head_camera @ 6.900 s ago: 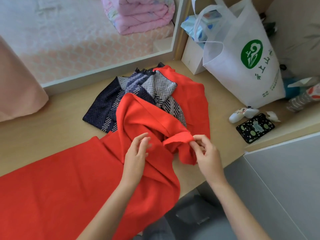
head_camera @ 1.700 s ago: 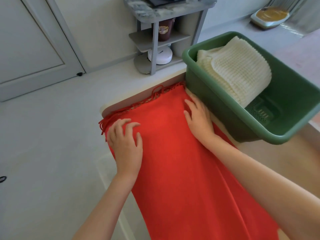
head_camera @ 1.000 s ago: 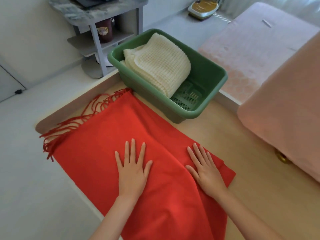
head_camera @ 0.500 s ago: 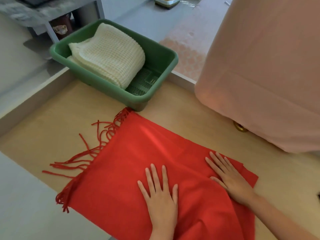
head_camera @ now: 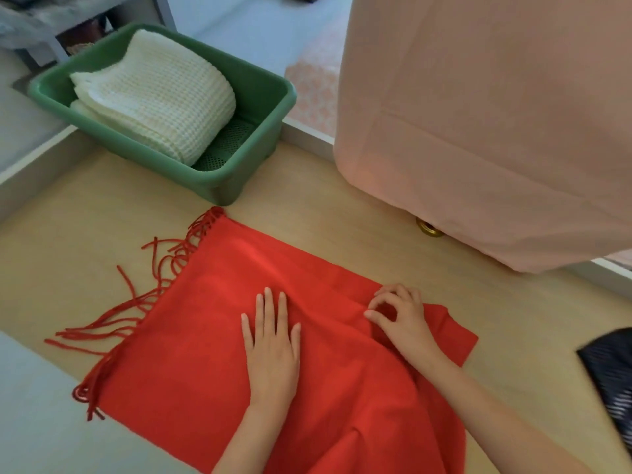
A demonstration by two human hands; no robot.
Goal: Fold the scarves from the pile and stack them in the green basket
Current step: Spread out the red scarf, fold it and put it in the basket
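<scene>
A red scarf [head_camera: 212,336] with a fringed end lies spread on the wooden ledge [head_camera: 68,241], its fringe pointing left. My left hand [head_camera: 272,347] presses flat on the scarf's middle, fingers straight. My right hand [head_camera: 402,319] sits near the scarf's right edge, its thumb and fingers curled and pinching a ridge of the red cloth. The green basket [head_camera: 253,159] stands at the back left and holds a folded cream knitted scarf [head_camera: 157,97]. A dark patterned scarf [head_camera: 612,374] shows at the right edge.
A large pink fabric-covered shape [head_camera: 496,114] hangs over the ledge at the back right, with a brass knob [head_camera: 427,229] under it. A grey shelf unit [head_camera: 68,15] stands behind the basket. The ledge drops off to a pale floor at the left.
My right hand's fingers were flat on the scarf and now curl and pinch the cloth. My left hand stays flat. The view has shifted slightly to the right.
</scene>
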